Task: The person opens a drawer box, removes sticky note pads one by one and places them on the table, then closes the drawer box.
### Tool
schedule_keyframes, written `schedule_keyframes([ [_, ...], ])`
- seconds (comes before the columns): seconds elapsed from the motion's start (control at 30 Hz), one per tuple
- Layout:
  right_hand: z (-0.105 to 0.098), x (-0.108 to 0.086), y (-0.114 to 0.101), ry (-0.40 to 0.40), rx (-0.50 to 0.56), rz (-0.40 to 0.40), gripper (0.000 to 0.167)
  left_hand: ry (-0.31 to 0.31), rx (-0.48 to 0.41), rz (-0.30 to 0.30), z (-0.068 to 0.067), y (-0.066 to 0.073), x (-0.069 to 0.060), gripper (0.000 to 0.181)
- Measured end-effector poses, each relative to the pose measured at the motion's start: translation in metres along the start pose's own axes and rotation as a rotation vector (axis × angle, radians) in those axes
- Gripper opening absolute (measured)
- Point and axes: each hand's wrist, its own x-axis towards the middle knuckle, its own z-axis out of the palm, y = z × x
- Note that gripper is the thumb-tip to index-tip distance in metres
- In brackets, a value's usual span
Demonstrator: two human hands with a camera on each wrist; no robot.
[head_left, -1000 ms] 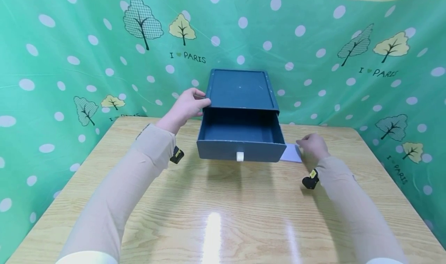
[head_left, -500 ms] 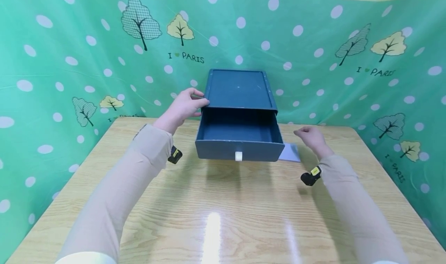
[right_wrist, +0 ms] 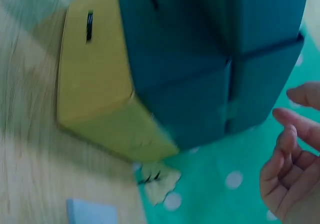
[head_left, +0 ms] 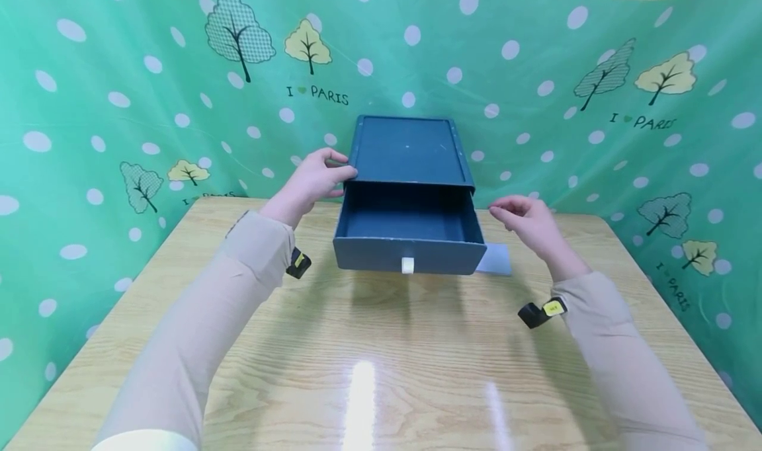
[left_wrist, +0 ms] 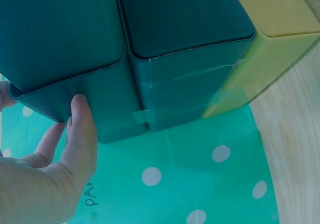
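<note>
A dark blue drawer unit stands at the back of the table, its top drawer pulled out, with a white knob on the front. My left hand rests at the unit's upper left corner, thumb on the top edge. In the left wrist view its fingers lie against the side wall, fairly straight. Holding nothing, my right hand hovers off the unit's right side. The right wrist view has that hand's thumb and index apart, other fingers bent.
Beneath the blue levels is a yellow level of the stack, seen in the wrist views. A pale flat pad-like thing lies on the wooden table right of the stack. Behind hangs a green dotted curtain.
My right hand has risen away from the pale flat thing and moved up and left, nearer the unit's right side. My left hand keeps its place at the corner.
</note>
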Motion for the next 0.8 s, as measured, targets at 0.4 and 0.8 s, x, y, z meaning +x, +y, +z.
schedule_keyframes([
  [0.4, 0.005, -0.038, -0.038, -0.054, 0.134, -0.465, 0.012, 0.000, -0.016, -0.010, -0.001, 0.001, -0.002, 0.046],
  [0.8, 0.006, -0.045, -0.034, -0.076, 0.248, -0.753, 0.010, -0.008, -0.034, -0.007, -0.001, 0.000, -0.002, 0.046],
])
